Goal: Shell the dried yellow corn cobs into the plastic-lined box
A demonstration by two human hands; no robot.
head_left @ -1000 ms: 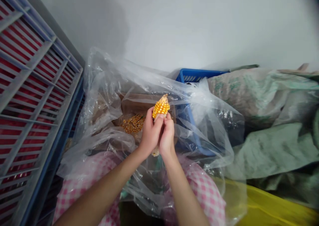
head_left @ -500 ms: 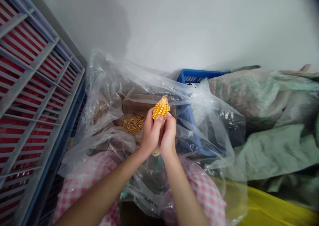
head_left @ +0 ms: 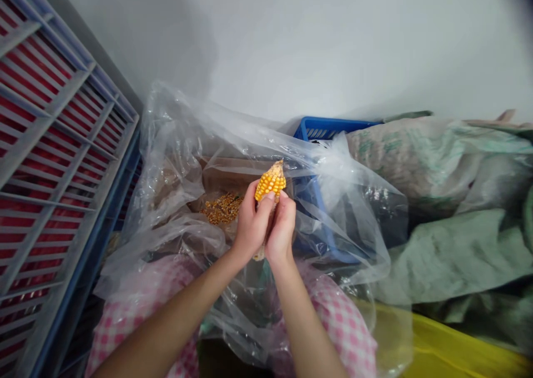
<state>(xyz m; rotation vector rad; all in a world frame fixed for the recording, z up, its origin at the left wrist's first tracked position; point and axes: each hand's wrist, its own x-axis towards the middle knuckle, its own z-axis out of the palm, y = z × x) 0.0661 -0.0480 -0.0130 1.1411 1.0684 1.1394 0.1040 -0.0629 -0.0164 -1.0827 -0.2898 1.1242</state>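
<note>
Both my hands are closed around a single corn cob (head_left: 270, 182), held over a clear plastic bag (head_left: 175, 145). Yellow kernels cover its upper end, which points away from me, and its pale lower end shows below my palms. My left hand (head_left: 252, 222) grips the cob from the left, with the thumb across the kernels. Pressed close beside it, my right hand (head_left: 282, 225) holds the cob from the right, its thumb near the kernels too. Loose corn kernels (head_left: 222, 207) lie in the bag, to the left of my hands.
Stacked plastic crates (head_left: 62, 117) rise on the left. A blue basket (head_left: 333, 124) stands behind the bag at right, near full sacks (head_left: 416, 150). Something yellow (head_left: 449, 344) lies at lower right. Knees in pink checked cloth (head_left: 333, 311) flank the bag, and a pale wall (head_left: 333, 45) stands behind.
The corn cob has tilted slightly, its tip shifting a little to the right. My hands keep their hold in nearly the same place.
</note>
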